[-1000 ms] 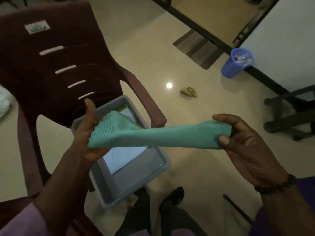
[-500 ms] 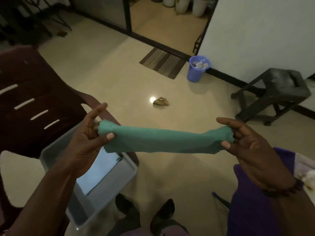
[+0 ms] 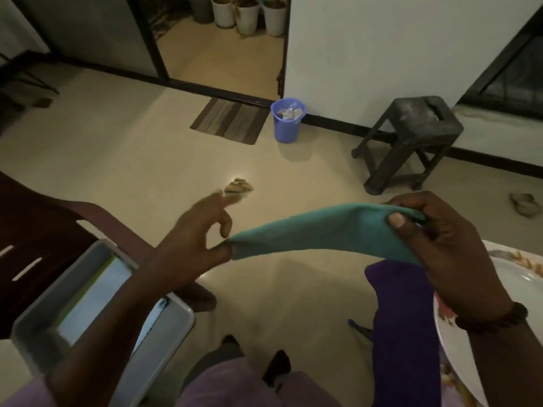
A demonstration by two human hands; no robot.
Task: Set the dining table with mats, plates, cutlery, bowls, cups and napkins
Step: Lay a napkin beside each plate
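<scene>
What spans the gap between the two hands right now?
In the head view, only the green napkin spans it, pinched by the left hand and gripped by the right hand, with bare floor behind.

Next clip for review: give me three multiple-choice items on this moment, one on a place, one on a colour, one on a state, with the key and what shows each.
1. Where does the grey bin sit?
A. on the brown chair
B. on the dark stool
C. beside the doormat

2. What colour is the napkin held between the hands?
A. white
B. teal green
C. red

3. How does the right hand hold the napkin?
A. flat palm under it
B. not touching it
C. thumb and fingers pinch its end

Key: 1 A, the bin rests on the chair seat at lower left. 2 B, the cloth is teal green. 3 C, the thumb presses the cloth end against curled fingers, while the left hand pinches the other end.
</scene>
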